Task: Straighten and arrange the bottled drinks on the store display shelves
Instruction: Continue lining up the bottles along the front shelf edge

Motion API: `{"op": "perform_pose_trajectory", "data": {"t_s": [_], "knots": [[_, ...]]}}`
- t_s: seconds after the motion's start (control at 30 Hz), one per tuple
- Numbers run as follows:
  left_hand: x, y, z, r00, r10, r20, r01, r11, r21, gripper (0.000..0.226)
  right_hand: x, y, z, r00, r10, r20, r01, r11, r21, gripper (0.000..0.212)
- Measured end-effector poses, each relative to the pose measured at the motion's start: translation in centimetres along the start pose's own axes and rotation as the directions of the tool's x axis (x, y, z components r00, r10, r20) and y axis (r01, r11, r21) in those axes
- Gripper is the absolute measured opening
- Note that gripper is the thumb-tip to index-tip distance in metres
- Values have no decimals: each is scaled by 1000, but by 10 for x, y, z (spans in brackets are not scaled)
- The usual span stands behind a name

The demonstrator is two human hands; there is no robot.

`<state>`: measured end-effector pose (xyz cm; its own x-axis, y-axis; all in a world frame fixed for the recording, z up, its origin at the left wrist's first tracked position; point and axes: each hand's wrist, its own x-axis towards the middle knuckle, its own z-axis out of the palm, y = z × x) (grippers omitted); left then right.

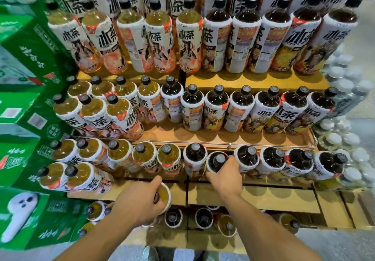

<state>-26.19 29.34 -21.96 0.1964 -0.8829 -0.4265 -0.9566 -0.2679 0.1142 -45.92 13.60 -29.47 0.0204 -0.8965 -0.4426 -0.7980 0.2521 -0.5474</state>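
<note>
A tiered wooden shelf (253, 198) carries rows of iced-tea bottles with white labels, yellow tea at the left and dark tea at the right. My right hand (225, 177) grips a dark tea bottle (216, 160) in the third row, between two other dark bottles. My left hand (140, 199) is closed around a yellow tea bottle (165, 196) held over the front edge of that shelf; its cap is hidden under my fingers. Two yellow bottles (77, 176) stand ahead of the row at the left.
Green drink cartons (26, 102) are stacked along the left. Shrink-wrapped water bottles (343, 145) stand at the right. A metal rail (223, 143) runs along the second shelf's front. Several more bottles (204, 218) sit on the lowest level below my arms.
</note>
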Motion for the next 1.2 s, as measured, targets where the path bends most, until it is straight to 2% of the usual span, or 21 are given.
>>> {"op": "perform_pose_trajectory", "data": {"t_s": [0.3, 0.5, 0.7, 0.9, 1.03, 1.2], "knots": [[-6, -32, 2, 997, -67, 24, 68, 997, -48, 28, -1, -1, 20, 993, -24, -116, 35, 995, 92, 100], [-13, -54, 3, 991, -123, 53, 125, 991, -55, 28, -4, -5, 24, 985, -68, -157, 80, 994, 71, 97], [-14, -79, 1, 983, -179, 32, 181, 980, -85, 27, -4, -9, 15, 967, -145, -210, 166, 982, 88, 85], [-2, -112, 8, 952, -307, 17, 305, 935, -181, 26, -7, -7, 18, 963, -159, -218, 181, 980, 85, 88], [9, -126, 8, 914, -402, -47, 378, 890, -257, 27, -6, -3, 19, 963, -184, -197, 194, 980, 37, 92], [24, -138, 2, 919, -390, -55, 365, 896, -252, 25, -8, 5, 21, 956, -215, -199, 227, 973, 41, 88]]}}
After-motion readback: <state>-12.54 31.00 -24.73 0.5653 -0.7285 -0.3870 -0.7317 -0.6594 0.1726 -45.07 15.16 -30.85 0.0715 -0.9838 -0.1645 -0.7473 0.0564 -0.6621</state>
